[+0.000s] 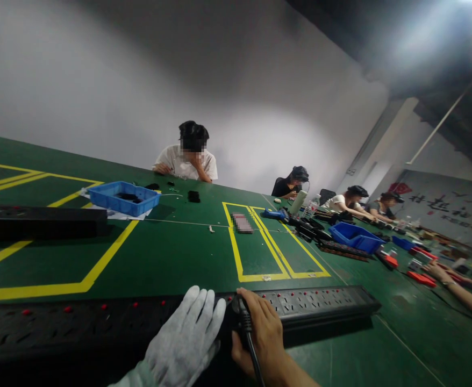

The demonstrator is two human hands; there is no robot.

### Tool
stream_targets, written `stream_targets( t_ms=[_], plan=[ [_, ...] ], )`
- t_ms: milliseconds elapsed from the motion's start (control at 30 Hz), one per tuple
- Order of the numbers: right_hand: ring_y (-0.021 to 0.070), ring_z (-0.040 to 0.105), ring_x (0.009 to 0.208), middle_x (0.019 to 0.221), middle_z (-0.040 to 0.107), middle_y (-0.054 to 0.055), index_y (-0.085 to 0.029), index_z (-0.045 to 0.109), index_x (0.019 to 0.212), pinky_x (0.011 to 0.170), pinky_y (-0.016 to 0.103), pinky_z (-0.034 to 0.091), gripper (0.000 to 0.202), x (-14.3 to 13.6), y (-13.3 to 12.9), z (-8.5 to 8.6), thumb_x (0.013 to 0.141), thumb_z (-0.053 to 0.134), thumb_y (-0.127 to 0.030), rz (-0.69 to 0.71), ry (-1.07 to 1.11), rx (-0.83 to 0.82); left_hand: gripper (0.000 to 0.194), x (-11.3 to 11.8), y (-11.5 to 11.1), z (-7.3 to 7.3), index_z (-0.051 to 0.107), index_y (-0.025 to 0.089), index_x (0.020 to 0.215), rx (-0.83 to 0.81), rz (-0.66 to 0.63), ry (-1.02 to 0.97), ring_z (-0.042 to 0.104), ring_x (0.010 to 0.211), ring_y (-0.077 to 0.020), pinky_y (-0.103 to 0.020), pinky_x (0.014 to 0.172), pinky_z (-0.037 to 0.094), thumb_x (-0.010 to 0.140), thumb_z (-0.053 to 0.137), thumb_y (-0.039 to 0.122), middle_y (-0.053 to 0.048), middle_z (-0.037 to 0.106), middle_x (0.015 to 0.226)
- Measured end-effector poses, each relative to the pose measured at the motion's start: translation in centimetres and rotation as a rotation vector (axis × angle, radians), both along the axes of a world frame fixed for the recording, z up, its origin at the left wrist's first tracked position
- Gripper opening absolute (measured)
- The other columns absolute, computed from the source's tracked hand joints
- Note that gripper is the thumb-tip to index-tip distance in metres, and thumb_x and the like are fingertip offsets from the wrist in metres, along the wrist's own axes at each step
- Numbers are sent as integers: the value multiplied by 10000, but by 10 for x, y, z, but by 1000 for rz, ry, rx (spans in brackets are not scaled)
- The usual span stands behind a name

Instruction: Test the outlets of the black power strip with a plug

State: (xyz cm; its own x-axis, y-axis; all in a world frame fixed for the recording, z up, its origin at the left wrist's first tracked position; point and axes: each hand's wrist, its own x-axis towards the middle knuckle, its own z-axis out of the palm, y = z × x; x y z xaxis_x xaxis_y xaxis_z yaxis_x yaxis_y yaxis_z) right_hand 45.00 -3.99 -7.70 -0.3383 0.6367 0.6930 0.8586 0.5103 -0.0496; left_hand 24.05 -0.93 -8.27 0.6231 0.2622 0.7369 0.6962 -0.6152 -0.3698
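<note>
A long black power strip (312,309) with red switches and rows of sockets lies across the near part of the table. My left hand (183,338), in a pale grey glove, lies across its top. The fingers reach the far edge and the thumb is on the near side. Just to the right, my bare right hand (262,328) is closed around a black plug (244,314) at the strip's top. The black cord (254,355) runs from the plug down towards me. The plug's prongs are hidden, so how far it sits in the socket cannot be seen.
Another black strip (42,221) lies at left, beside a blue tray (117,199) with dark parts. A phone (242,223) rests inside yellow tape lines (260,278). At right are a blue bin (355,236), red parts (421,278) and another person's arms (457,290). Several people sit opposite.
</note>
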Motion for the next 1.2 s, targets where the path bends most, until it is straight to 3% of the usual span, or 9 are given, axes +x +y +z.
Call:
stream_targets(
  t_ms=[200,400,600,700,867,1033,1200],
  plan=[
    [284,629,1036,1142,642,131,-165,441,1280,889,434,518,524,-5,-2,17,816,604,-346,-15,-3,-18,472,1,-3,-4,476,98,1297,-14,16,-55,566,1140,-322,-494,1045,337,893,472,343,-183,616,1201],
    [260,615,1015,1108,635,108,-194,551,1014,887,412,505,159,-20,0,50,861,583,-222,-76,-49,-6,410,2,-5,0,503,88,1248,43,-30,-134,586,1102,-303,-475,1026,364,893,451,287,-177,637,1148],
    [179,608,983,1054,653,71,-200,560,1051,878,321,487,207,-23,0,59,904,471,-85,260,-86,-72,368,0,-6,1,534,85,1206,99,-87,-221,564,1132,-314,-461,1000,398,880,469,243,-177,627,1157],
    [167,612,937,993,655,53,-207,571,1028,839,299,486,108,-22,2,56,933,524,-189,379,-10,-168,453,-8,-6,0,515,89,1265,45,-68,-136,542,1177,-315,-461,1018,393,837,528,237,-179,591,1247],
    [166,599,896,935,642,49,-203,610,941,798,290,473,141,-19,8,49,916,612,-342,395,82,-191,602,-25,1,-5,421,195,1396,-122,-3,-22,504,1251,-291,-466,1059,365,811,547,257,-127,517,1384],
    [145,588,822,712,607,-13,-202,578,711,756,264,442,264,-11,18,62,904,642,-371,493,-193,-180,624,-37,2,-7,375,256,1437,-197,40,25,473,1294,-279,-460,1075,355,833,530,265,-101,468,1441],
    [141,596,900,673,611,-42,-214,565,671,818,256,445,292,0,25,85,879,677,-385,646,-418,-175,612,-32,2,-1,383,234,1431,-128,33,22,497,1265,-267,-445,1087,333,841,540,287,-108,510,1399]
  ],
)
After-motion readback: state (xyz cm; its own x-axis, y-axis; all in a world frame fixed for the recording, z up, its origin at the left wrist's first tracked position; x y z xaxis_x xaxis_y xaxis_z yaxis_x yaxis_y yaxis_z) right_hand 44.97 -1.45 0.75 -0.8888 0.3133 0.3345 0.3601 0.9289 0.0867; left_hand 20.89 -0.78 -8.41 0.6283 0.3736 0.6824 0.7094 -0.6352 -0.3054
